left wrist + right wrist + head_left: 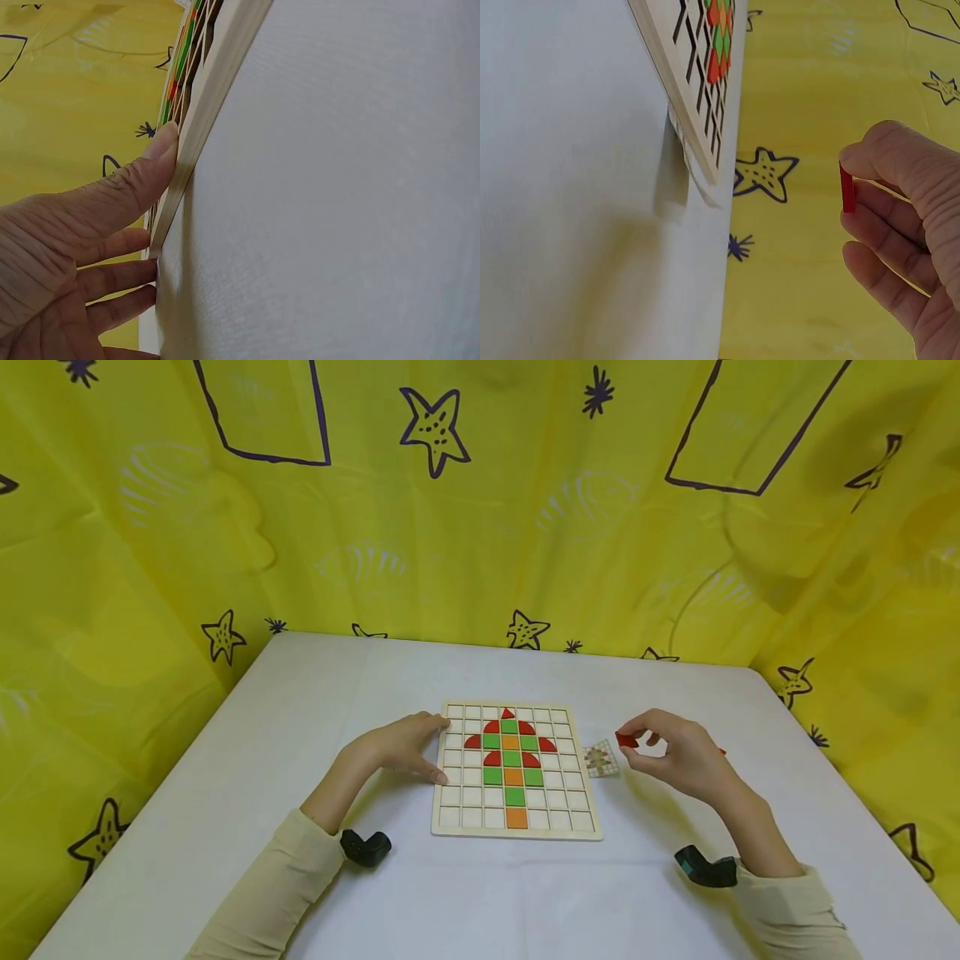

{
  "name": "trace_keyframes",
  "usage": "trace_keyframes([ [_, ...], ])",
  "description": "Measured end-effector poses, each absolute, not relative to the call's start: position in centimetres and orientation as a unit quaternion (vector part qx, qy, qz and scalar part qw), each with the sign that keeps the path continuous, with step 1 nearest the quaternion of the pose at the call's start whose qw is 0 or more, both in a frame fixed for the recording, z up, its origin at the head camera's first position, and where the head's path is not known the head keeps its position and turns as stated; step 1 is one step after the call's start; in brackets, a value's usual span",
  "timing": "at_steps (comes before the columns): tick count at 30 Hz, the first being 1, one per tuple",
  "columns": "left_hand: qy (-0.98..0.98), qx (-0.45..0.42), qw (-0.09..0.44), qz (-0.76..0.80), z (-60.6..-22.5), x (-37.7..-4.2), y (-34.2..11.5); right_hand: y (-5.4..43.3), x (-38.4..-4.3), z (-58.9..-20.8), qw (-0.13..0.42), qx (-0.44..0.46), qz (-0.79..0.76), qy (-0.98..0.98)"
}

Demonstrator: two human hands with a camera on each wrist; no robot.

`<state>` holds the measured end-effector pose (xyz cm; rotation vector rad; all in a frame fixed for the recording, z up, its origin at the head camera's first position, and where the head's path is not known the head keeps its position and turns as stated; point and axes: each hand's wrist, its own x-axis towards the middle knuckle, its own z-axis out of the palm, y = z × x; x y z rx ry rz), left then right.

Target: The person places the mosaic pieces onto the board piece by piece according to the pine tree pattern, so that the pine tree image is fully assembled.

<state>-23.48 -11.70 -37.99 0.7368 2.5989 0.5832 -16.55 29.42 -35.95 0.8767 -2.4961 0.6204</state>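
Note:
A wooden grid board [558, 777] lies on the white table, with green, orange and red tiles set in several of its squares in a tree-like shape. At its left edge my left hand [408, 743] rests with fingers spread; in the left wrist view the thumb [161, 150] touches the board's side. To the right of the board, my right hand [678, 752] pinches a small red tile [627, 740] between thumb and fingertips. The right wrist view shows this red tile [847, 187] edge-on, held above the table.
A small printed pattern card [601, 759] sticks out from the board's right edge. Another red piece [722, 751] shows partly behind the right hand. Yellow curtains [480, 527] with drawn stars surround the table [360, 677]. Black devices [366, 847] are worn at both wrists.

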Motion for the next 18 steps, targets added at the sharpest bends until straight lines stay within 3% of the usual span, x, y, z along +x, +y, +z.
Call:
trace_keyframes([
  [18,0.924,0.263,0.191,0.201,-37.9,-23.5,-11.7,24.4,-16.4,-37.7,0.118,0.335,0.261,-0.898],
])
